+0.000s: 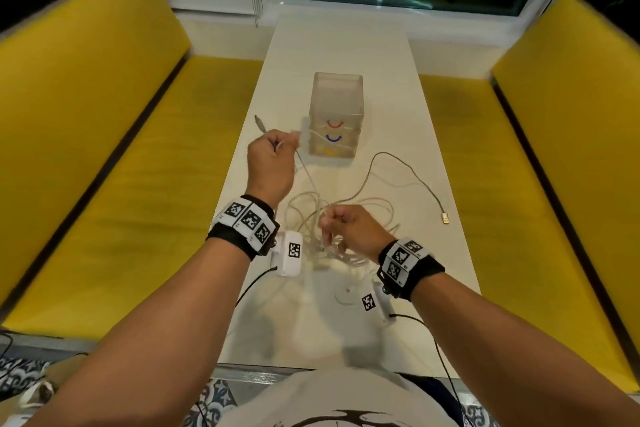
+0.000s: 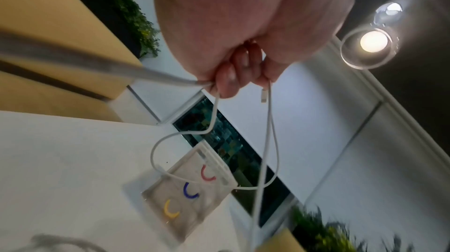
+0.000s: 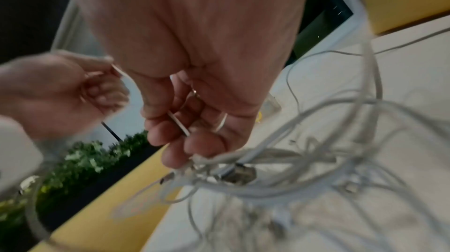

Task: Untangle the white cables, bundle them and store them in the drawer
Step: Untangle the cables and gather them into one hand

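Nearest the drawer unit's front, the right hand (image 1: 349, 225) curls its fingers (image 3: 170, 133) around a knot of thin, rubbery white cables (image 1: 349, 208) looping over the smooth white desk (image 1: 391, 114). Closer to the unit, the left hand (image 1: 272, 163) pinches one strand raised taut. Beyond stands the frosted plastic drawer unit (image 1: 337, 114), shut, with curved red, blue and yellow handles.

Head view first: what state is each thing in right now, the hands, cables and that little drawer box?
left hand: raised, gripping one white cable
right hand: pinching strands of the tangle
white cables: still knotted on the table
loose cable end: lying free on the table
drawer unit: upright, drawers closed
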